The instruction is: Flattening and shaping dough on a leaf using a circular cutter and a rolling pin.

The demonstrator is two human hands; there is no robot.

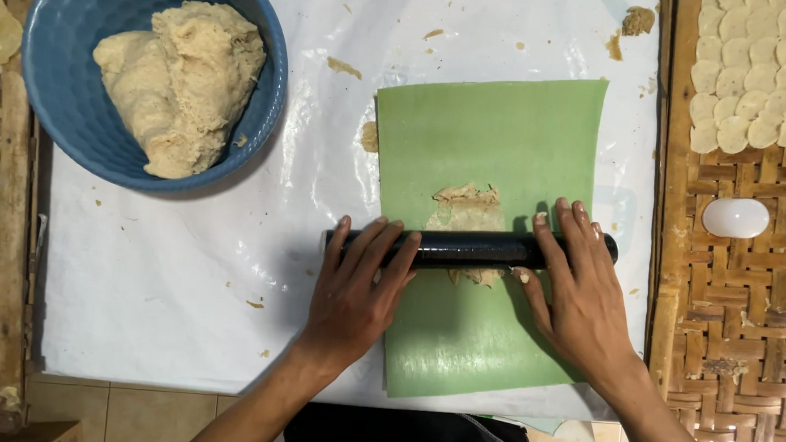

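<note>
Left hand (353,291) and right hand (577,293), fingers spread flat, press a black rolling pin (472,248) across flattened dough (467,209) on a green sheet (486,244) at the desk (182,309) centre; a blue bowl (59,96) stands upper left.

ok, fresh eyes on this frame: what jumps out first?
The black rolling pin at centre, with the left hand and right hand flat on it, pressing a thin piece of dough on a green sheet. Next, the blue bowl of dough at top left and the pale discs on the woven tray at top right.
</note>
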